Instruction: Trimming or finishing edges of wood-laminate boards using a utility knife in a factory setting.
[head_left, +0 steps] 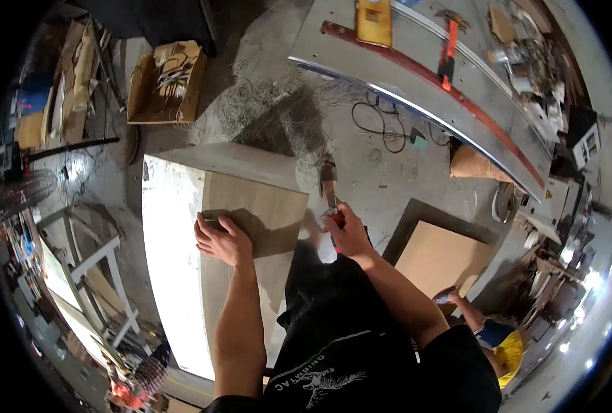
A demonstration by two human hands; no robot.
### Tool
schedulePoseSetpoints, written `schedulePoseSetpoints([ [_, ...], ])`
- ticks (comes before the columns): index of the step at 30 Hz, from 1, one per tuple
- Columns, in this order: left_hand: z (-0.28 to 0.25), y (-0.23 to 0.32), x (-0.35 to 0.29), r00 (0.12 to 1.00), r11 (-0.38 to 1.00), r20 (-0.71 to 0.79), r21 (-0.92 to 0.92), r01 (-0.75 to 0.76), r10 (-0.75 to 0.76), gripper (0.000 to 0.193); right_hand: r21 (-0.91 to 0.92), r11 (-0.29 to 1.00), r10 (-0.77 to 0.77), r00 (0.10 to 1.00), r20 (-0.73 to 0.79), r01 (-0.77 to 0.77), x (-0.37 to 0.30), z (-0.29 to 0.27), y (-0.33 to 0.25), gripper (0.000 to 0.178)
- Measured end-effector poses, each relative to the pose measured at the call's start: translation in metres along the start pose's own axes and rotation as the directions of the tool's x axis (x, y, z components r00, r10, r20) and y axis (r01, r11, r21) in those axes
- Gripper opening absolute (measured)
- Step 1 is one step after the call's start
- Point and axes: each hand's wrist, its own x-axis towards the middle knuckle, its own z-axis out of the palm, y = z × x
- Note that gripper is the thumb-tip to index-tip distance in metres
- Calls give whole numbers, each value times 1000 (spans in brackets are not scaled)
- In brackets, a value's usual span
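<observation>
My left hand (224, 241) rests on the wood-grain face of a box-shaped panel piece (268, 206), close to its bright white side (175, 255). Its thumb and fingers are apart, and a dark patch between them is too small to make out. My right hand (349, 232) is closed round the red and black handle of a hammer (328, 180), raised just right of the box. The hammer's head points away from me and is slightly blurred.
A steel-topped table (416, 69) at the far right bears an orange hammer (449, 51) and a yellow case (374, 22). Tangled wire strands (251, 110) lie beyond the box, near an open carton (168, 82). A person in yellow (509, 354) is beside a brown board (440, 258).
</observation>
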Motion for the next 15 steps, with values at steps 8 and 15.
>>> schedulePoseSetpoints([
  [8, 1, 1, -4, 999, 1000, 37, -20, -14, 15, 62, -290, 867, -451, 886, -111, 405, -2, 51, 69, 18],
  [15, 6, -25, 3, 995, 994, 21, 57, -94, 93, 65, -686, 342, -843, 532, 78, 642, 13, 63, 95, 12],
])
